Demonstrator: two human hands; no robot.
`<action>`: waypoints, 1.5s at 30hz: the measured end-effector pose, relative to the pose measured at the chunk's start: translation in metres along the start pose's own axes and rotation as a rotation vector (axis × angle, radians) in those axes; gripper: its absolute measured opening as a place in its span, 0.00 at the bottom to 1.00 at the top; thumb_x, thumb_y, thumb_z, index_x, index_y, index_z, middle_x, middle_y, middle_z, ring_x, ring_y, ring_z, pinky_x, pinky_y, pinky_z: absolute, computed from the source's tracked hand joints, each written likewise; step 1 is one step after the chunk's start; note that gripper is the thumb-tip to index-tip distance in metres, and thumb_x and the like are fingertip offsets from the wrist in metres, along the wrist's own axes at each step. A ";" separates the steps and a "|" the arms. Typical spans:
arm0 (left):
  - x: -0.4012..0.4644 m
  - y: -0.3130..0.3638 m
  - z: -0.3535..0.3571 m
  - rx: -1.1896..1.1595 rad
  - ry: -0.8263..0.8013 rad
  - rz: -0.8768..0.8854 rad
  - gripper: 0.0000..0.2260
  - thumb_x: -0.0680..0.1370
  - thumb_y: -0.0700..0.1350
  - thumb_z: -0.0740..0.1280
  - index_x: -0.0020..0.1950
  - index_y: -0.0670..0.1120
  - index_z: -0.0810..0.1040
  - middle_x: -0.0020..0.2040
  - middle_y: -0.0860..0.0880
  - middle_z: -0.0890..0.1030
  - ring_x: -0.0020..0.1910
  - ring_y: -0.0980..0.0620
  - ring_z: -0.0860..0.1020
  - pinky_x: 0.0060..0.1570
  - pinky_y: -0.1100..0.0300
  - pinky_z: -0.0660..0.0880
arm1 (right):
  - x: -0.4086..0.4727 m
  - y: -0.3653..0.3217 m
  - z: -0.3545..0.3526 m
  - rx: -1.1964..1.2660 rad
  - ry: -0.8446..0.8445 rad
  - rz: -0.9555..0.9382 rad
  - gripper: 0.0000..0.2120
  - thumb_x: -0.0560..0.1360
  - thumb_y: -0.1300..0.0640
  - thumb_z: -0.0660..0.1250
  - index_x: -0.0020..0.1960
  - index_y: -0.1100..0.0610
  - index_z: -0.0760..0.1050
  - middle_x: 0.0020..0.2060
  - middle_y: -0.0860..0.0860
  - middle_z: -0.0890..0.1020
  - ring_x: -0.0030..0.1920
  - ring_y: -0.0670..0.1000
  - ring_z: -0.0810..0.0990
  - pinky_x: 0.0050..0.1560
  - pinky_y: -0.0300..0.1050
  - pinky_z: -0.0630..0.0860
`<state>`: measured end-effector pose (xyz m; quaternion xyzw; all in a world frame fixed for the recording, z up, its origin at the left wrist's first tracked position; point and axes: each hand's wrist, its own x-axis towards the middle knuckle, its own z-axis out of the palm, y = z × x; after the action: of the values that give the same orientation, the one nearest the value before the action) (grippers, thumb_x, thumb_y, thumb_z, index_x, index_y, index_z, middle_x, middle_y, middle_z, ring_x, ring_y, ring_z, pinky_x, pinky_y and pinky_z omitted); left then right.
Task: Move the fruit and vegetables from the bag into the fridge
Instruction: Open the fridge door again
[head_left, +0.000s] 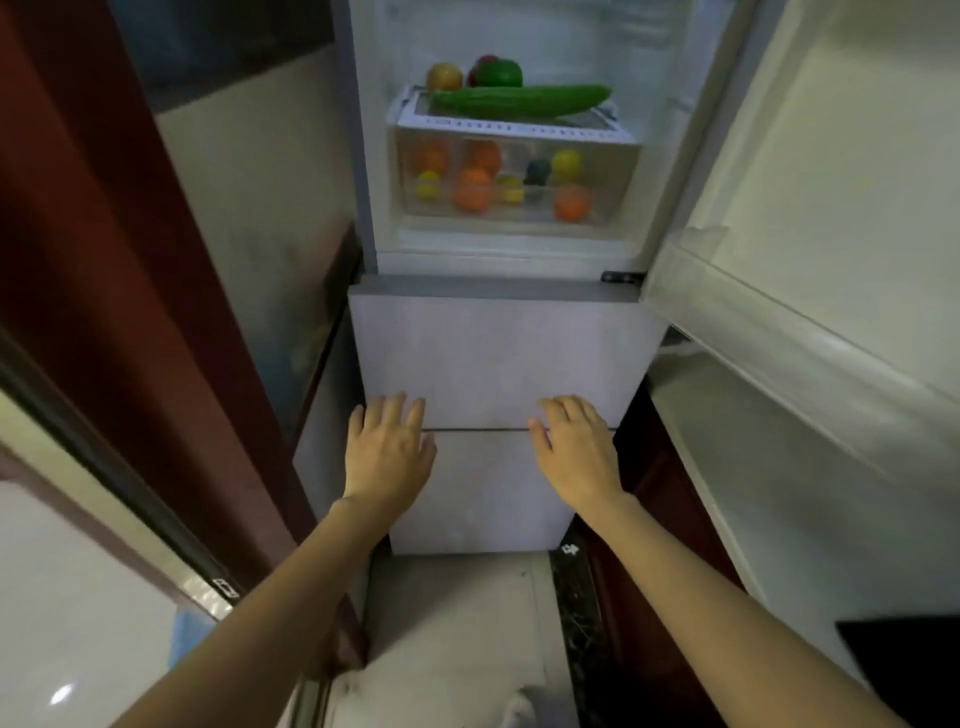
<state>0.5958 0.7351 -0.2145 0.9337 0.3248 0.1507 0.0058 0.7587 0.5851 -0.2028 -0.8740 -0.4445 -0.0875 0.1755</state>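
The fridge (493, 353) stands ahead with its upper door (810, 249) swung open to the right. On the shelf over the drawer lie a long cucumber (519, 100), a green pepper (498, 74) and a yellow-red fruit (444, 77). The clear crisper drawer (514, 176) below holds several oranges and lemons. My left hand (387, 452) and my right hand (576, 449) reach out side by side, fingers straight, in front of the shut lower fridge doors. Both hold nothing. The bag is out of view.
A dark red door frame (130, 312) runs down the left. A pale counter (810, 493) and dark cabinet lie to the right under the open door. A black object (904, 660) sits at the lower right. Pale floor (452, 623) lies below.
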 end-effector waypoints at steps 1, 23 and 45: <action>-0.006 0.005 -0.004 0.008 0.001 0.009 0.21 0.80 0.50 0.58 0.71 0.44 0.65 0.70 0.42 0.69 0.69 0.41 0.65 0.69 0.44 0.60 | -0.009 0.003 -0.008 -0.006 0.008 0.004 0.18 0.80 0.53 0.58 0.64 0.63 0.73 0.58 0.59 0.78 0.62 0.58 0.73 0.63 0.54 0.69; -0.030 0.260 -0.169 -0.015 0.267 0.196 0.21 0.79 0.51 0.59 0.70 0.44 0.66 0.70 0.41 0.68 0.68 0.39 0.65 0.66 0.45 0.61 | -0.130 0.134 -0.286 -0.183 0.474 -0.057 0.20 0.80 0.51 0.57 0.67 0.60 0.70 0.66 0.58 0.72 0.71 0.58 0.64 0.71 0.50 0.59; -0.040 0.376 -0.209 0.098 0.356 0.340 0.21 0.80 0.53 0.55 0.72 0.47 0.62 0.71 0.45 0.65 0.69 0.43 0.62 0.66 0.47 0.60 | -0.151 0.286 -0.342 -0.066 0.430 0.330 0.42 0.77 0.37 0.52 0.74 0.56 0.29 0.74 0.62 0.33 0.75 0.66 0.45 0.71 0.62 0.58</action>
<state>0.7340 0.3962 0.0153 0.9329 0.1659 0.2956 -0.1219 0.9015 0.1857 0.0007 -0.9013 -0.2454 -0.2556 0.2492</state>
